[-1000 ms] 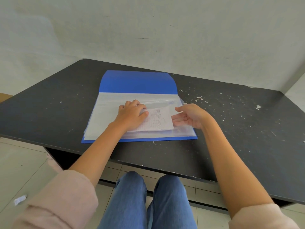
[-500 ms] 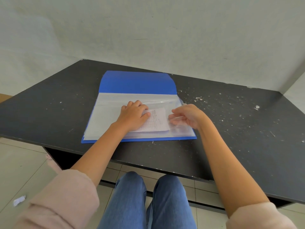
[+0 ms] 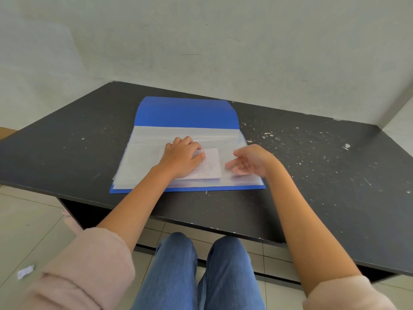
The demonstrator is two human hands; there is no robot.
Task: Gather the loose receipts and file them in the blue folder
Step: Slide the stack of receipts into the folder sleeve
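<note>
Blue folder (image 3: pixel 185 113) lies open; I see the left hand (image 3: pixel 181 158) pressing the receipt (image 3: pixel 211 162); right hand (image 3: pixel 250 161) spread loosely just beside.

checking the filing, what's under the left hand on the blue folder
The left hand presses on a gridded receipt lying on the blue folder's clear sleeves. The hand covers the receipt's left part; whether it sits inside a sleeve is unclear.
</note>
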